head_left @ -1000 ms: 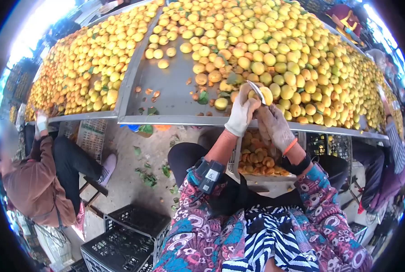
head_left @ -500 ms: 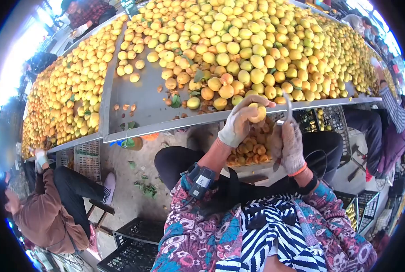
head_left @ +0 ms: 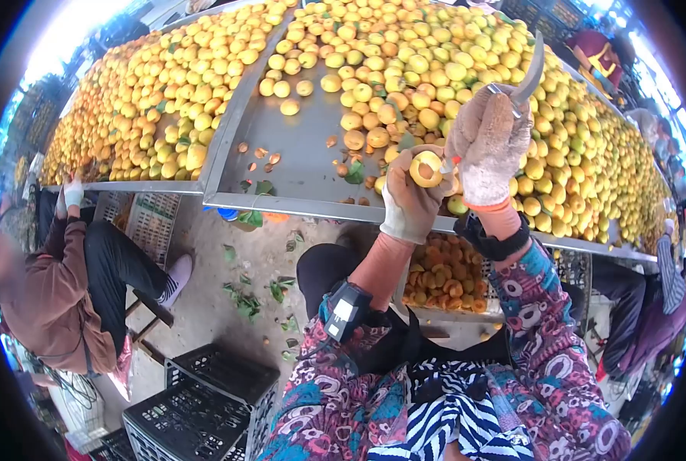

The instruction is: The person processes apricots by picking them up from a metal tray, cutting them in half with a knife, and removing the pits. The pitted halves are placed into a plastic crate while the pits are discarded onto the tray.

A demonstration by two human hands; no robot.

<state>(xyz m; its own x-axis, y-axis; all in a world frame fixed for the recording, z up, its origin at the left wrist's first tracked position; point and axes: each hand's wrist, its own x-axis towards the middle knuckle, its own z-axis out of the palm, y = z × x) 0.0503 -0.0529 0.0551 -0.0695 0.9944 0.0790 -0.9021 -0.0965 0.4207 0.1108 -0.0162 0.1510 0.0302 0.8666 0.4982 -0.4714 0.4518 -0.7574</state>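
Note:
My left hand (head_left: 410,201), in a pale work glove, grips a yellow apricot (head_left: 426,178) above the table's front edge. The upturned side of the apricot is cut open and shows a hollow. Close against it on the right is my gloved right hand (head_left: 487,146), its fingers closed round a curved-bladed knife (head_left: 533,71). The blade points up and away from the fruit, and the handle is mostly hidden in the fist. Below my hands, a crate of halved apricots (head_left: 444,280) stands near my knees.
A heap of apricots (head_left: 427,54) covers much of the metal-rimmed table (head_left: 304,201). Black crates (head_left: 189,415) stand at lower left. One person (head_left: 58,307) sits at the left and another (head_left: 650,300) at the right. Leaves (head_left: 243,303) litter the floor.
Both hands have risen and come closer together. The apricot's cut, hollow side now shows. The knife has moved up and right, and the view has shifted.

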